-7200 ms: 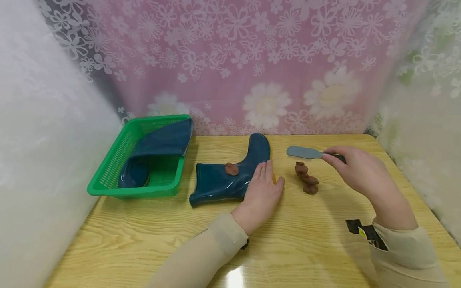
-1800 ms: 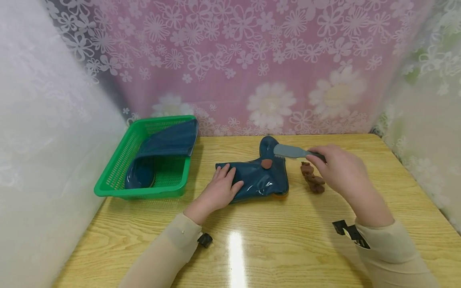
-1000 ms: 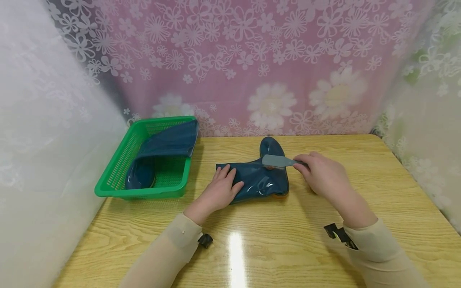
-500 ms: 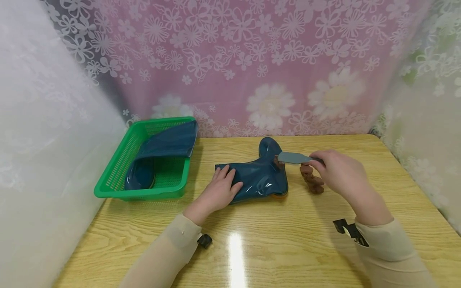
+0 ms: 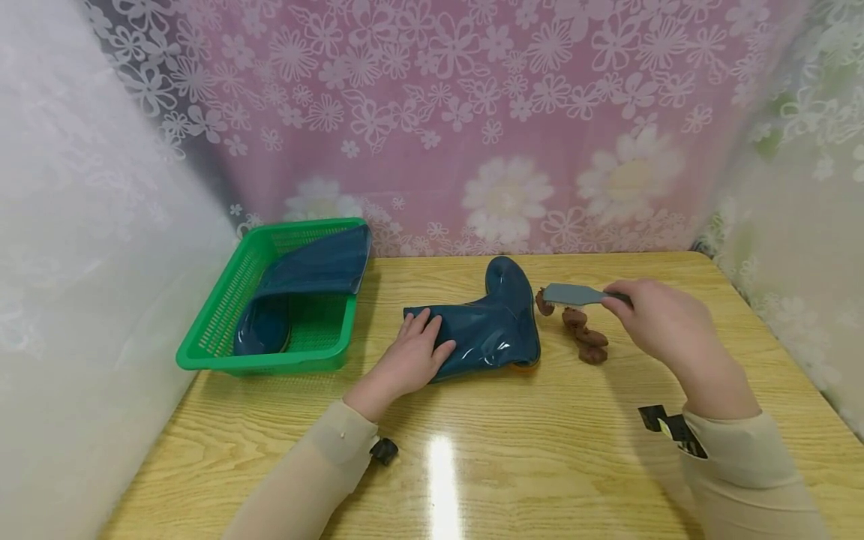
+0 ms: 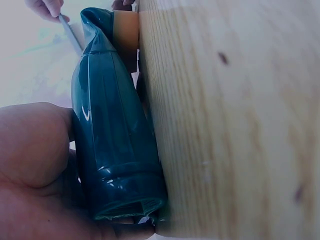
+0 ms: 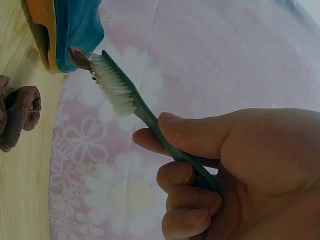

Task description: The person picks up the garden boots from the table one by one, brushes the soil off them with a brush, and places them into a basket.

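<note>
A shiny dark blue rubber boot [image 5: 489, 326] with an orange sole [image 6: 126, 32] lies on its side on the table. My left hand [image 5: 408, 358] rests on its shaft near the top opening, fingers extended. My right hand [image 5: 664, 326] grips the dark handle of a grey brush [image 5: 570, 294], its white bristles [image 7: 112, 85] showing in the right wrist view. A brown clay-like lump [image 5: 544, 302] sits at the tip of the bristles, just off the sole's edge. Several more brown lumps [image 5: 585, 339] lie in a row on the wood, right of the boot.
At the left stands a green plastic basket [image 5: 270, 363] with a second blue boot [image 5: 313, 262] leaning in it, its shaft over the rim. A flowered pink curtain [image 5: 405, 135] hangs behind the wooden table [image 5: 533, 450].
The brush has swept down over the boot and back right, carrying the brown lump off the boot past the sole. Earlier, the left hand moved from the foot to the shaft and the boot turned.
</note>
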A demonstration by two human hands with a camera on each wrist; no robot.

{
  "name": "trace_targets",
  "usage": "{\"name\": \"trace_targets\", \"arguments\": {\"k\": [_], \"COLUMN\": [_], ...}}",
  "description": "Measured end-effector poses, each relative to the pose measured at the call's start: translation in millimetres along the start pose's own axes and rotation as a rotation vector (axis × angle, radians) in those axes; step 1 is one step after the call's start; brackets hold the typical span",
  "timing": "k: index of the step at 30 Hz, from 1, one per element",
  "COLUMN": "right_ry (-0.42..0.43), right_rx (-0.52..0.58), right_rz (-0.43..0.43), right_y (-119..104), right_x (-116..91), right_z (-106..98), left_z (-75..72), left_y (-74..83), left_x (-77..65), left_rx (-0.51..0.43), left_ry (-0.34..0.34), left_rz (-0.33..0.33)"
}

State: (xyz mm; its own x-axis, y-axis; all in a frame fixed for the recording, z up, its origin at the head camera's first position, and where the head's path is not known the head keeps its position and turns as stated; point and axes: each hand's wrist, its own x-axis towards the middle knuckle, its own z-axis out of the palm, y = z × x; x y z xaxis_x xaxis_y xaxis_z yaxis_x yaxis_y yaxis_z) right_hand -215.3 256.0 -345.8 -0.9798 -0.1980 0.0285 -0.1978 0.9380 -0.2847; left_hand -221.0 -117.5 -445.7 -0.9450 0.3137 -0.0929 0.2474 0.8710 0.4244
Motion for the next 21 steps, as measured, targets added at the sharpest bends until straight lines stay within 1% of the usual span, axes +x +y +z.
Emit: {"name": "trace_targets", "arguments": {"k": [4, 10, 13, 16, 21], "right_ry": [0.021, 0.008, 0.001, -0.006, -0.035], "right_rx": [0.014, 0.060, 0.075, 0.075, 0.044], "right_rz": [0.000, -0.100, -0.129, -0.122, -0.083], "right_y": [-5, -24, -30, -31, -25], "right_x": [0, 6, 7, 6, 5], "right_z": [1, 10, 13, 14, 14], "left_z": [0.0, -0.2, -1.2, -2.4, -2.9], "left_y": [0.1, 0.6, 1.4, 2.4, 1.9], "left_x": [0.1, -0.7, -1.3, -2.2, -2.7], "left_rx": [0.004, -0.004, -0.006, -0.004, -0.003], "left_ry": [0.000, 0.001, 0.003, 0.005, 0.004], "left_rz": [0.004, 0.005, 0.012, 0.019, 0.016]}}
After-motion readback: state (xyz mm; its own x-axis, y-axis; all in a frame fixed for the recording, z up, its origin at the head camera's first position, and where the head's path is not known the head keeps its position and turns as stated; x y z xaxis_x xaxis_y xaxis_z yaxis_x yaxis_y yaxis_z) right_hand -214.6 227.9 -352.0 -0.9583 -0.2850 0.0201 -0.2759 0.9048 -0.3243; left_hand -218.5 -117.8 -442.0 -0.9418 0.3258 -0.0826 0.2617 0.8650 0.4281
